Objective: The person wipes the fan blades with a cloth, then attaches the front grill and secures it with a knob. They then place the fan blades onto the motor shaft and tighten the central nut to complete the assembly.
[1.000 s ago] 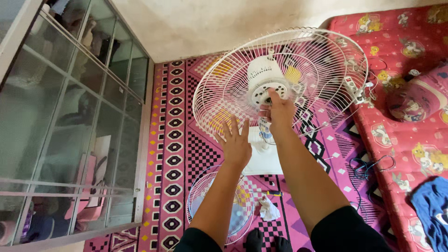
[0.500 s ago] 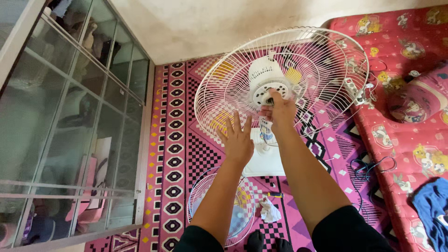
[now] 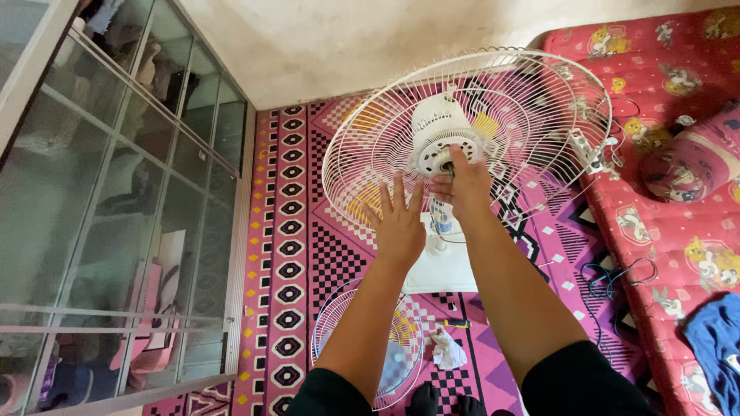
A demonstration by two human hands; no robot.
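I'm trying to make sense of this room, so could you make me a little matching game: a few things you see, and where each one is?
Things:
1. rear fan guard
2. loose front guard
3. screwdriver
4. blue cloth

Places:
A. on the red mattress
B. flat on the carpet by the left arm
C. around the white motor
D. on the carpet beside a white rag

Pairs: 1-C, 2-B, 3-D, 4-A

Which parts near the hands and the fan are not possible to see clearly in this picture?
- Head view: the motor shaft tip is covered by the right hand.
- The fan base is partly hidden by both forearms.
- The second grille on the rug lies partly behind the left arm.
- Left hand: whether it touches the rear grille is unclear.
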